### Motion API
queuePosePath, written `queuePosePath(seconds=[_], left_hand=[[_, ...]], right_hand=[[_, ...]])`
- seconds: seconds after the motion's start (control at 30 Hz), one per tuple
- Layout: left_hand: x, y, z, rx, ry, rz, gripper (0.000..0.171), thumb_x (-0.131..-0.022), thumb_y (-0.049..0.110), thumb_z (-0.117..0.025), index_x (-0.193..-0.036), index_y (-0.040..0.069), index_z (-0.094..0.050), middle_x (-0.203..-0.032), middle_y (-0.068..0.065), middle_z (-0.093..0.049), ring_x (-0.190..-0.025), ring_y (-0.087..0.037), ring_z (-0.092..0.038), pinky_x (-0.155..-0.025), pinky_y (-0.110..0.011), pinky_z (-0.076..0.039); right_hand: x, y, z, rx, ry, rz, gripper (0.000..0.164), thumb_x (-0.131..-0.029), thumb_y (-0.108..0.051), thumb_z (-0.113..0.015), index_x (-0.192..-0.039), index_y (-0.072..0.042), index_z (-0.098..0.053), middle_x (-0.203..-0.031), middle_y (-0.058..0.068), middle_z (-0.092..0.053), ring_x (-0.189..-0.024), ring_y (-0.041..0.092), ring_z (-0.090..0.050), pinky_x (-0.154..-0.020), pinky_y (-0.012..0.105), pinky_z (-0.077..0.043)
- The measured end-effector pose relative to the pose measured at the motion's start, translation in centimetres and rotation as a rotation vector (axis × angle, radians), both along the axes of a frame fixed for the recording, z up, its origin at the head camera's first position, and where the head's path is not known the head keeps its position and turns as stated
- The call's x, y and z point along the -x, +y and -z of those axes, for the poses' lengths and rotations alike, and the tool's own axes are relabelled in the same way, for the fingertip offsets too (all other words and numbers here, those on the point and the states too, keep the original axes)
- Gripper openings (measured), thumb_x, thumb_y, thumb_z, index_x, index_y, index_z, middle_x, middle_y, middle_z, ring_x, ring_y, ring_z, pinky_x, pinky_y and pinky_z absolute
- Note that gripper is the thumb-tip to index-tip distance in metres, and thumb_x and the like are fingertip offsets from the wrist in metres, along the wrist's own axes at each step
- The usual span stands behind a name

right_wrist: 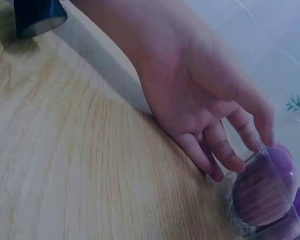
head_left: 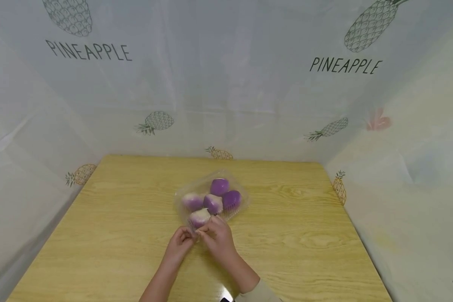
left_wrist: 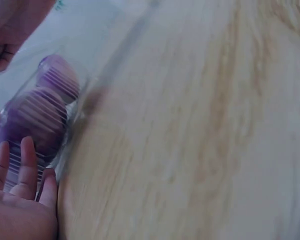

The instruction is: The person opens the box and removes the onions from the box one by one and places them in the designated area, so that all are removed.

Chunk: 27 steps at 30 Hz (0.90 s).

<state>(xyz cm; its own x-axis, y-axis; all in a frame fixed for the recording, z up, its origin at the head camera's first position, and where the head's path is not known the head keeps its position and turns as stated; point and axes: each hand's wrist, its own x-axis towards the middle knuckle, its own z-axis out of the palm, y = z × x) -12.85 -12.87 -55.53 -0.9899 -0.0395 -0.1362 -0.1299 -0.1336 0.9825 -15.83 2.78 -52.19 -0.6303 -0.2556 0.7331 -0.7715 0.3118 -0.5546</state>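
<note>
Working at the near corner of a clear, ribbed plastic container (head_left: 201, 184) appears to be the step in hand, with both sets of fingertips meeting at about its 7 o'clock. The container sits on the pale wood-grained surface (head_left: 305, 226), just past the hands toward 12 o'clock, with five glossy, rounded purple-and-white pieces (head_left: 213, 204) in it: one near the middle, the others around it near 12, 3, 9 and 7 o'clock. Next, I judge, the move calls for steady, light finger pressure at that edge, so the thin plastic neither tilts nor buckles. The left hand (head_left: 179, 245) has a narrow grip, thumb and forefinger pinching the edge, its other fingers spread along the ribbed wall. The right hand (head_left: 222, 243) pinches beside it, its grip nearly closed on the edge. Whether a lid is fastened there, I cannot tell.
</note>
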Motion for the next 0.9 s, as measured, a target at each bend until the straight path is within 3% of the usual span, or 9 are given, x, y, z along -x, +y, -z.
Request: queuePosePath(seconds=[0.13,0.43,0.7,0.9], left_hand=[[-0.1,0.2,0.0,0.009,-0.013,0.000,0.019,-0.090,0.003,-0.068,-0.101,-0.001,-0.054,-0.099,-0.010,-0.061,-0.096,-0.021,-0.061,-0.083,-0.028,-0.052],[0.1,0.2,0.3,0.003,-0.038,-0.001,0.019,-0.088,0.002,-0.069,-0.096,-0.004,-0.053,-0.098,-0.011,-0.061,-0.095,-0.022,-0.062,-0.082,-0.028,-0.053],[0.0,0.2,0.0,0.007,-0.031,0.012,0.013,-0.088,-0.002,-0.066,-0.090,0.000,-0.053,-0.096,-0.011,-0.062,-0.092,-0.023,-0.063,-0.081,-0.028,-0.053],[-0.2,0.4,-0.3,0.019,0.001,0.008,0.012,-0.088,-0.004,-0.065,-0.092,-0.006,-0.054,-0.094,-0.009,-0.061,-0.088,-0.018,-0.062,-0.080,-0.025,-0.052]], right_hand=[[-0.1,0.0,-0.3,-0.023,0.030,-0.002,0.009,-0.076,-0.009,-0.078,-0.081,-0.012,-0.071,-0.070,-0.006,-0.045,-0.068,0.008,-0.037,-0.063,0.016,-0.036],[-0.6,0.2,-2.3,-0.084,-0.075,0.029,0.005,-0.083,-0.015,-0.074,-0.083,-0.011,-0.070,-0.074,-0.008,-0.042,-0.073,0.007,-0.037,-0.066,0.018,-0.035],[-0.1,0.5,-4.0,-0.032,-0.050,-0.007,0.005,-0.085,-0.009,-0.074,-0.082,-0.007,-0.070,-0.076,-0.005,-0.050,-0.074,0.012,-0.048,-0.065,0.017,-0.044],[0.0,0.9,-5.1,-0.015,-0.100,-0.013,0.007,-0.082,-0.004,-0.076,-0.081,-0.007,-0.070,-0.077,-0.006,-0.053,-0.074,0.014,-0.049,-0.063,0.023,-0.045]])
